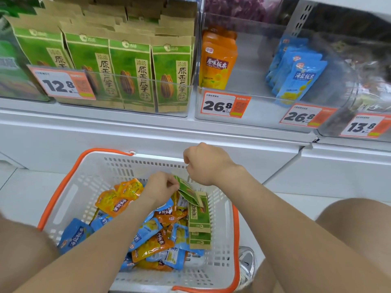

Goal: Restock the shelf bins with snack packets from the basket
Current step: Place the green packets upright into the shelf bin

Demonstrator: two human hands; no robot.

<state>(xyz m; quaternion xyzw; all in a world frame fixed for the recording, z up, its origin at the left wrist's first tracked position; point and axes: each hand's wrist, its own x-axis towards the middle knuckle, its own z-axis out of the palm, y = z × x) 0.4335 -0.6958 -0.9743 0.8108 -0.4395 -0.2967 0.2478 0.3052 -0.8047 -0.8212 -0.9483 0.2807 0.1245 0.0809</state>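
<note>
Forearms (105,240) stretch over the white basket (88,182). Near its far edge, the left hand (161,188) and right hand (206,163), fingers curled, each pinch a tilted green packet (187,190).

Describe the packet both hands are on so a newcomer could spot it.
Find the white basket with orange handles on the floor below the shelf. At its far right side, the left hand and right hand pinch a green packet. Unlike the flat green stack beneath it, it is raised and tilted.

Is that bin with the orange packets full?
No, mostly empty: the orange packets stand only at the left end of the clear bin; the floor beside them is bare.
</note>
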